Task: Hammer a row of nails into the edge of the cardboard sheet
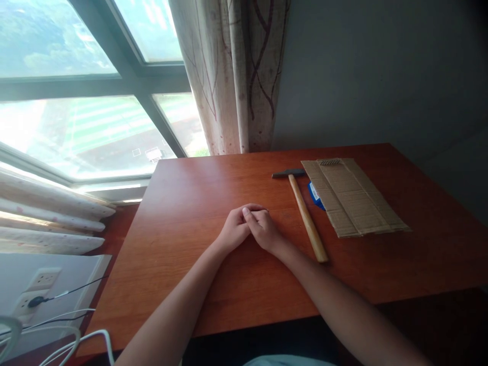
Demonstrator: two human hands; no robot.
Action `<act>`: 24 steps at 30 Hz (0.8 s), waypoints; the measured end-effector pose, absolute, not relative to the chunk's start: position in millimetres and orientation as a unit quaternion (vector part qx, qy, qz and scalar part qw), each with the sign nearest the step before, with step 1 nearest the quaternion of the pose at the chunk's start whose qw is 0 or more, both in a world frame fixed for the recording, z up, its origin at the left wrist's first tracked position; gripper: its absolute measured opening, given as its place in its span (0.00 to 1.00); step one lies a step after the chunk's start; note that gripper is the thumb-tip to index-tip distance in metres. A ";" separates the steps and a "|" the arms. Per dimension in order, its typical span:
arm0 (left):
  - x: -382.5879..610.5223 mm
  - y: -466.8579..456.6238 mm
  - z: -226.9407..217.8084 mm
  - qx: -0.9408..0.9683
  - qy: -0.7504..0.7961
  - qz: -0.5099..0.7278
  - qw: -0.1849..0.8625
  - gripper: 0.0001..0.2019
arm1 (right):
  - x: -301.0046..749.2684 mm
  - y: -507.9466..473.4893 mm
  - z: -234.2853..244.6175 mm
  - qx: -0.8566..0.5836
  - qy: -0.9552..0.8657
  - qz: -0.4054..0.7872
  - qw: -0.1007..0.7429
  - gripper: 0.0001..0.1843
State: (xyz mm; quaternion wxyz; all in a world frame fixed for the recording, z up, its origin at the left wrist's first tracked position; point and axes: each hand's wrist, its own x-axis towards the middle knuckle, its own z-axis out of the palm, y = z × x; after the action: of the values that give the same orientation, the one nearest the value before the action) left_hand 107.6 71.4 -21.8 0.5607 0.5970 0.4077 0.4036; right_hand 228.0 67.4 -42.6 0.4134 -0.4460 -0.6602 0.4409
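Note:
My left hand (233,230) and my right hand (264,229) rest together in the middle of the reddish-brown wooden table (198,264), fingers curled and clasped against each other, with nothing in them. A hammer (305,213) with a pale wooden handle and a dark metal head lies on the table just right of my right hand, apart from it. Beyond the hammer lies a flat sheet of corrugated cardboard (353,195) with a small row of nails (330,162) at its far edge. A blue object (314,196) pokes out from under the cardboard's left side.
A patterned curtain (236,71) hangs behind the table at a large window (84,91). A grey wall (381,71) stands at the back right. At lower left are a wall socket (38,290) with a plug and white cables (68,335).

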 end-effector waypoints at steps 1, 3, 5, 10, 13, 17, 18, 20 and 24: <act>107.5 71.3 -21.6 0.598 0.408 0.403 0.560 0.18 | 227.9 67.4 -43.0 -0.446 -0.662 0.440 0.413 0.32; 107.4 71.1 -21.7 0.598 0.408 0.404 0.559 0.18 | 227.9 67.4 -43.3 -0.448 -0.664 0.435 0.411 0.32; 107.3 71.0 -22.4 0.599 0.409 0.404 0.558 0.18 | 227.9 67.3 -42.9 -0.450 -0.665 0.434 0.409 0.32; 107.8 70.4 -23.4 0.590 0.410 0.409 0.563 0.17 | 227.6 67.5 -40.9 -0.444 -0.662 0.438 0.415 0.31; 108.4 70.0 -23.9 0.586 0.410 0.412 0.564 0.17 | 227.4 67.8 -41.5 -0.441 -0.662 0.437 0.420 0.31; 108.3 69.8 -25.8 0.592 0.413 0.414 0.554 0.18 | 226.6 68.1 -43.6 -0.444 -0.661 0.437 0.418 0.32; 108.1 69.7 -26.4 0.594 0.413 0.415 0.552 0.18 | 226.4 68.0 -44.0 -0.443 -0.660 0.439 0.418 0.32; 107.5 69.6 -27.3 0.596 0.408 0.417 0.551 0.19 | 226.1 67.7 -44.2 -0.440 -0.659 0.443 0.420 0.33; 107.2 69.6 -29.1 0.603 0.403 0.418 0.547 0.19 | 226.5 67.0 -43.7 -0.440 -0.657 0.441 0.423 0.32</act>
State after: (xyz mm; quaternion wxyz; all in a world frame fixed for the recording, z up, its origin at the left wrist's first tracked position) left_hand 107.2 69.6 -29.1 0.5474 0.6026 0.4033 0.4178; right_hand 226.5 67.0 -43.7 0.4235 -0.4403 -0.6573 0.4412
